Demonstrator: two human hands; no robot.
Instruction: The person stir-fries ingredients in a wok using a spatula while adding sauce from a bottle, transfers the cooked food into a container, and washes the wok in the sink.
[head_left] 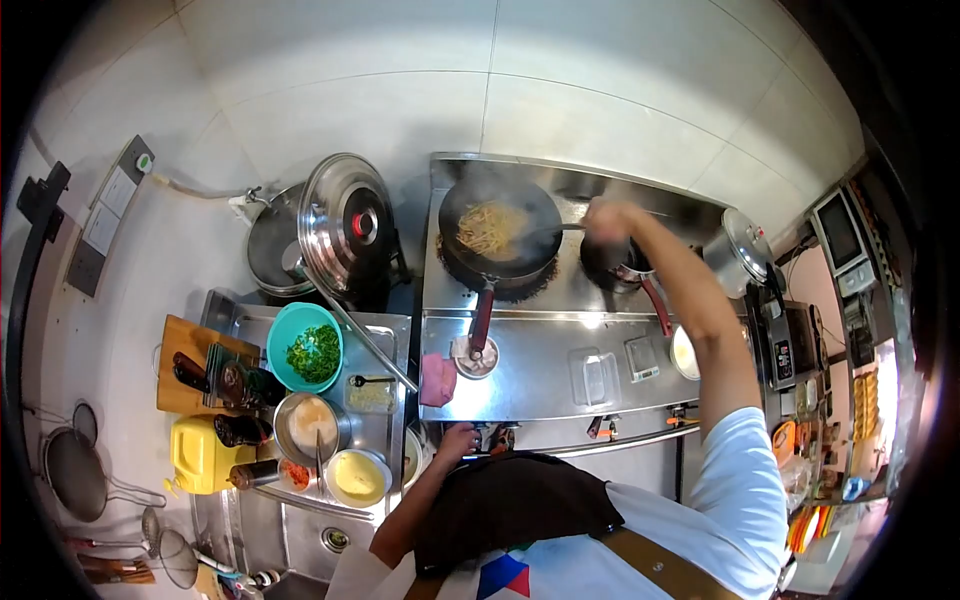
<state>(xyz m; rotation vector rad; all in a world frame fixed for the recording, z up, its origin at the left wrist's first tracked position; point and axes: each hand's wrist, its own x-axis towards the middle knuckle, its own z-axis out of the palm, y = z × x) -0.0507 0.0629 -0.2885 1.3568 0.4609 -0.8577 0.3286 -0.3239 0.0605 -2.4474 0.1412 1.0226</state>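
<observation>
My right hand (606,222), blurred, is closed around the handle of a cooking utensil (562,228) that reaches left into a wok. The utensil's head is lost in steam. Pale strips of food (490,228) lie in the dark wok (540,205), which sits on the left burner with its red handle (483,318) toward me. Beneath my right hand is a smaller pan (600,265) with a red handle. My left hand (458,440) is low at the stove's front edge, fingers curled beside dark control knobs (502,437); whether it grips one is hidden.
A bowl of white pieces (475,358) and pink cloth (437,380) are on the steel counter (525,390), with a clear container (594,378). A lidded pot (345,215) stands left. A teal bowl of greens (305,345) and ingredient bowls fill the left side.
</observation>
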